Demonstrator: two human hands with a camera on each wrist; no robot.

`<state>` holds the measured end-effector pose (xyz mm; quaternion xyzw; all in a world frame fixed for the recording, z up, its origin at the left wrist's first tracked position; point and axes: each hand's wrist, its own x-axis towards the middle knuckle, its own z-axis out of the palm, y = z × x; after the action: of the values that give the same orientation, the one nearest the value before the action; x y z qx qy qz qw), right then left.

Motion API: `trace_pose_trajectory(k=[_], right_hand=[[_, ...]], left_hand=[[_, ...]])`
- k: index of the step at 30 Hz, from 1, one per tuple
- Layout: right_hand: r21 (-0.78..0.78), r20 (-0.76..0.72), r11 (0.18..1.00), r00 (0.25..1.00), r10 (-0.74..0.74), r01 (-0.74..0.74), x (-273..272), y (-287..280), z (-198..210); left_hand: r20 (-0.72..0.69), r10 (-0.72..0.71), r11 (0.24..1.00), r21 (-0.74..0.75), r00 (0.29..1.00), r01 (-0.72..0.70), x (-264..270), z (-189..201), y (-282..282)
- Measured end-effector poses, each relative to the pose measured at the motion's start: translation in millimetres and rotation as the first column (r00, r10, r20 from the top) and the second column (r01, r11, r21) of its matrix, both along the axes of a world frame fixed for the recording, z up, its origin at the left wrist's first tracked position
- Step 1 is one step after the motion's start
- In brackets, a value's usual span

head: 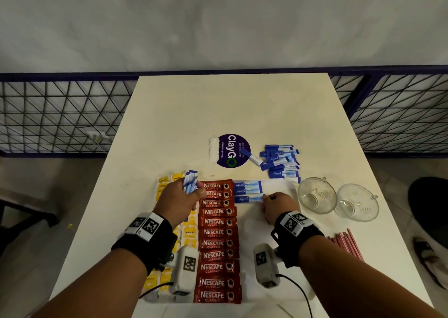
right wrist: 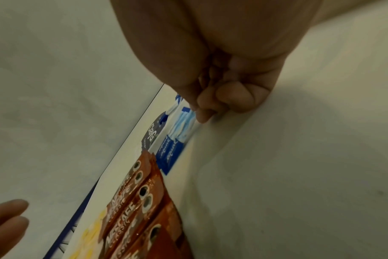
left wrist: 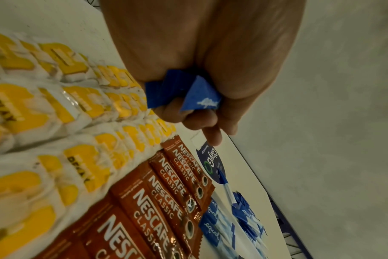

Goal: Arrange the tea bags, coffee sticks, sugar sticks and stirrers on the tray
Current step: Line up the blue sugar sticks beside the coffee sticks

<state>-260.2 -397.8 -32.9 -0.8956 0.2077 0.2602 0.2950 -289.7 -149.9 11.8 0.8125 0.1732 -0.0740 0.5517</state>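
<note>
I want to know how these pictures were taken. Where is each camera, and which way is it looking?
Head: on the person's head, looking down at the tray; shows both forearms, the left hand and the right hand.
Left wrist: on the left wrist, looking along the hand gripping sugar sticks, above the tea bags.
Right wrist: on the right wrist, looking along the hand pinching a sugar stick on the tray.
All three views share the coffee sticks and the round sticker.
</note>
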Motion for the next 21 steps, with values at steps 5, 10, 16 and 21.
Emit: trace_pose_trajectory(k=[5, 10, 16, 21], right_hand=[[-0.026, -0.02, 1.0, 1.0, 0.0, 0.0, 3.5, 1.9, -2.0], [-0.064, -0.044, 0.998, 0.999, 0.022, -0.025, 5.4, 3.2, -0.6], [-0.056, -0.05, 0.998, 0.998, 0.03, -0.033, 6.5, 2.5, -4.4], [-0.023, -0.055, 1.0, 0.998, -0.009, 0.008, 5.7, 1.4, -8.2]], left_hand=[[0.002, -0.004, 1.0, 0.009, 1.0, 0.004, -2.1, 3.8, 2.7], [0.0, 0.003, 1.0, 0.002, 1.0, -0.003, -2.4, 5.8, 4.1], [-0.007, 0.004, 1.0, 0.006, 1.0, -0.004, -3.4, 6.3, 4.5], [-0.023, -0.025, 0.999, -0.026, 0.999, 0.024, -1.7, 9.9, 6.7]])
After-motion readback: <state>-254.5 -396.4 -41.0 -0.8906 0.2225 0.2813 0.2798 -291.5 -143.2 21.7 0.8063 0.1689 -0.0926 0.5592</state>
